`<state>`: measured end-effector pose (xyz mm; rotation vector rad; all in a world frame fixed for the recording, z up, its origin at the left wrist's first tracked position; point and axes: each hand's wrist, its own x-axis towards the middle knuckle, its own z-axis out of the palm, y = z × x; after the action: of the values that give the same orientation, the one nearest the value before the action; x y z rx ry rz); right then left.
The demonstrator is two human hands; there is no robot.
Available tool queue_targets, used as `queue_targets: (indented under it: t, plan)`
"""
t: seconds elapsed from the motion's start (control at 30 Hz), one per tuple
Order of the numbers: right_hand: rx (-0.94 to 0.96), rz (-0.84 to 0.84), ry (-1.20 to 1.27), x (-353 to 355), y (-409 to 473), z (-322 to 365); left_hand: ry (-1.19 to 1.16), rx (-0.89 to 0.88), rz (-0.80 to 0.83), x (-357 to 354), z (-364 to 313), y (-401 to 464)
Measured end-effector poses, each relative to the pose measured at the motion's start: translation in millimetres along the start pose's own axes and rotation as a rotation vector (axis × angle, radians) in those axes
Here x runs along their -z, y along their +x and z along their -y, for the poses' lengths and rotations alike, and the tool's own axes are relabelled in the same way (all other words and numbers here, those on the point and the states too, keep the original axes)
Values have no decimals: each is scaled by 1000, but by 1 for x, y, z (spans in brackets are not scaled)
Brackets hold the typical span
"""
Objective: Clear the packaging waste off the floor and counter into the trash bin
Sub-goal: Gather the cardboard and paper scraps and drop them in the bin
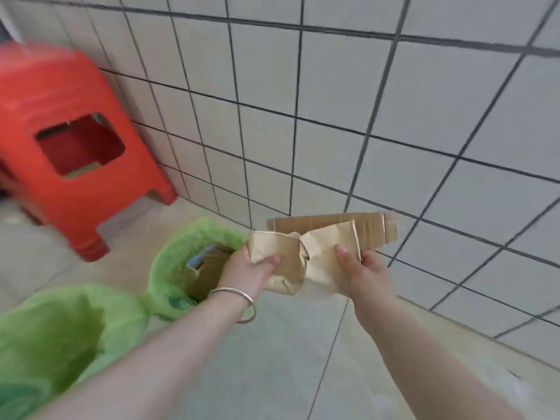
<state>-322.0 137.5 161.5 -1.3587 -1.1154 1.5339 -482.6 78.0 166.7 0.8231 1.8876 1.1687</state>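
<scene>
A bundle of crumpled brown packaging paper (318,247) with a flat strip of corrugated cardboard (348,227) behind it is held up in front of the tiled wall. My left hand (247,272) grips the bundle's left end, thumb on top. My right hand (368,272) grips its right end, thumb pressed on the paper. Just left of and below the bundle stands a bin lined with a green plastic bag (178,256); brown cardboard (209,268) lies inside it.
A second green-bagged bin (60,338) stands at the lower left. A red plastic stool (69,147) sits on the floor against the wall at the left. White tiled wall (394,116) rises straight ahead; beige floor tiles (288,359) lie below my arms.
</scene>
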Motion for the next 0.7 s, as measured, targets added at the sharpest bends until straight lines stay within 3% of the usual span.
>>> queue_targets:
  t: [0.17, 0.23, 0.3, 0.4, 0.53, 0.7]
  plan:
    - [-26, 71, -115, -95, 30, -1, -8, 65, -163, 94, 31, 47]
    - [-20, 57, -197, -117, 44, -7, 96, 74, -237, 123, 47, 65]
    - [42, 92, -479, -134, 57, -16, 307, 55, -248, 138, 62, 80]
    - [149, 195, -950, -160, 71, -33, 683, 12, -157, 132, 77, 97]
    - [224, 293, -1330, -191, 84, -57, 1059, 12, -3, 114, 95, 124]
    - [179, 431, -1549, -220, 107, -88, 1116, 171, 220, 101, 129, 162]
